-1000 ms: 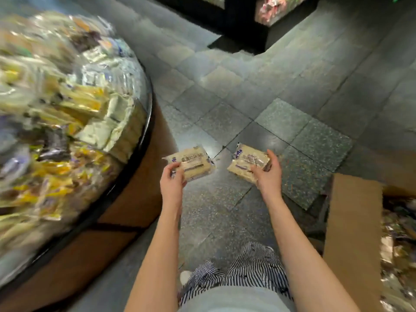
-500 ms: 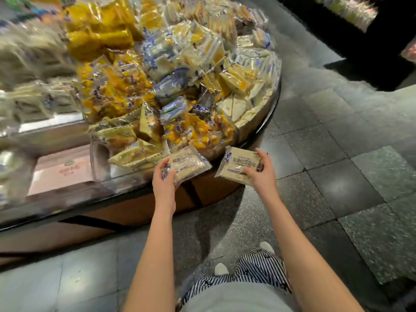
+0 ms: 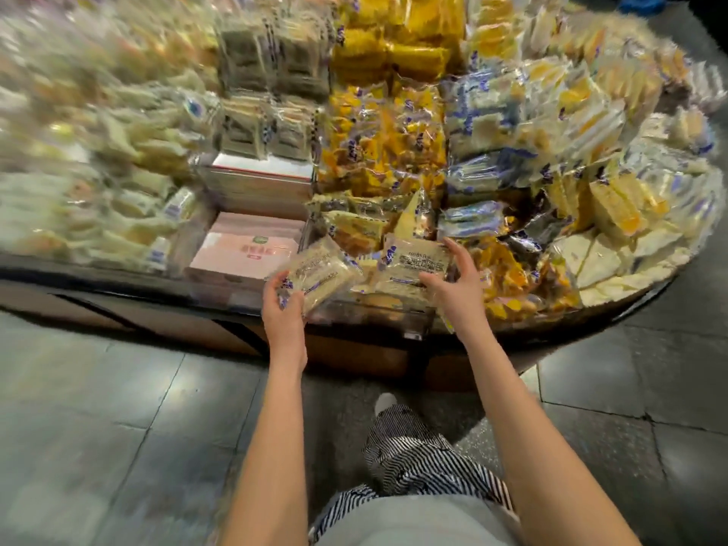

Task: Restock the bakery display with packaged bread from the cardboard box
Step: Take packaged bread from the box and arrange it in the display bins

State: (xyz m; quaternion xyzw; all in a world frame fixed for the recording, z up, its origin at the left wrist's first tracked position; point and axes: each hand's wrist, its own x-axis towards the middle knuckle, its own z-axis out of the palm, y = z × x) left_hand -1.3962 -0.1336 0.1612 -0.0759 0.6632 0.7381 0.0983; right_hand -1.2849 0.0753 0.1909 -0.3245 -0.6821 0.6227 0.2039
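A person stood at a round bakery display [image 3: 346,354] heaped with wrapped breads. The left hand [image 3: 281,313] held a packaged bread [image 3: 315,275] by its near corner, fingers curled round the wrapper, just above the display's front edge. The right hand [image 3: 453,287] gripped a second packet [image 3: 413,266] by its right end, thumb in front, fingers spread behind, over the display's front row. A pink box [image 3: 244,254] lay inside the display, left of both packets. Grey floor tiles [image 3: 98,407] lay before the display.
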